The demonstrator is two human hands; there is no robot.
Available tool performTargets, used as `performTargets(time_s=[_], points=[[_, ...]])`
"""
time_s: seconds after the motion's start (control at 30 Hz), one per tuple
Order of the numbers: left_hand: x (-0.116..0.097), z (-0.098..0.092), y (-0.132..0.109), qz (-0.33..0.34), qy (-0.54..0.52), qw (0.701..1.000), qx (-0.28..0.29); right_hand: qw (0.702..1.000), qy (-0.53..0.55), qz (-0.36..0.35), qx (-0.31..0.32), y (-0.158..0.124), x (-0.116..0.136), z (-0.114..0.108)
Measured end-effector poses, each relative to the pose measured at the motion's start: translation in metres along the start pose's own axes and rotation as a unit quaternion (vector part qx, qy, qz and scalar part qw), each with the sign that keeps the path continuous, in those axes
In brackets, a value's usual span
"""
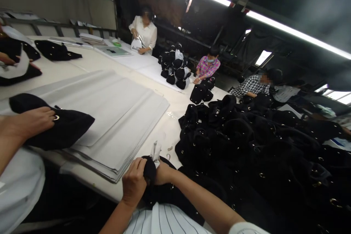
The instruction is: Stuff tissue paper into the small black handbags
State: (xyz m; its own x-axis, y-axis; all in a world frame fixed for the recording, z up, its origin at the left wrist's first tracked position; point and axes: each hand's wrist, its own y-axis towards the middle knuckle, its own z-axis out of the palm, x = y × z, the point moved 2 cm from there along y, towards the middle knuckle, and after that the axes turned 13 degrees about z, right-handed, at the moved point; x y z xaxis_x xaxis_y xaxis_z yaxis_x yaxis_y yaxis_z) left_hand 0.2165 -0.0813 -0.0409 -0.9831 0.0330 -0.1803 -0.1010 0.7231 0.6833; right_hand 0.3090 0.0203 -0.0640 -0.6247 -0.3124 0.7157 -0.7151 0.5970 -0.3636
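Low in the picture, my two hands meet over a small black bag (150,170) at the table's near edge. My left hand (134,182) is curled round the bag's left side. My right hand (163,173) grips it from the right. A tuft of white tissue paper (156,151) sticks up out of the bag between my hands. Just beyond lies a stack of white tissue sheets (115,117).
A big heap of black bags (246,142) with metal rings fills the table to my right. A co-worker's hand (33,122) on my left holds another black bag (65,126). Across the long white table (90,62) three more people handle bags beside a smaller pile (175,67).
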Motion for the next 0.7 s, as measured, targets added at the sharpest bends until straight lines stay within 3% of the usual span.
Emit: performTargets(time_s=[0.07,0.2,0.23,0.3,0.37,0.53,0.7], points=[[-0.005,0.000,0.000,0.017,-0.005,0.999,-0.038,0.998,0.044,0.038,0.010,-0.007,-0.015,-0.024],[-0.026,0.000,0.006,0.079,-0.044,0.992,-0.088,0.955,0.220,0.106,-0.168,-0.005,-0.030,-0.057],[-0.031,-0.001,0.008,0.093,-0.056,0.989,-0.096,0.945,0.267,0.086,-0.169,-0.003,-0.028,-0.058],[-0.038,-0.002,0.011,0.108,-0.073,0.985,-0.108,0.935,0.337,0.025,-0.109,-0.005,-0.021,-0.054],[-0.041,-0.003,0.011,0.102,-0.080,0.985,-0.115,0.941,0.326,-0.033,-0.082,-0.016,-0.014,-0.049],[-0.032,-0.003,0.009,0.039,-0.086,0.990,-0.108,0.969,0.187,-0.083,-0.135,-0.060,-0.013,-0.047],[-0.031,-0.002,0.023,-0.018,-0.095,0.993,-0.071,0.987,0.131,-0.083,-0.043,-0.076,-0.015,-0.048]])
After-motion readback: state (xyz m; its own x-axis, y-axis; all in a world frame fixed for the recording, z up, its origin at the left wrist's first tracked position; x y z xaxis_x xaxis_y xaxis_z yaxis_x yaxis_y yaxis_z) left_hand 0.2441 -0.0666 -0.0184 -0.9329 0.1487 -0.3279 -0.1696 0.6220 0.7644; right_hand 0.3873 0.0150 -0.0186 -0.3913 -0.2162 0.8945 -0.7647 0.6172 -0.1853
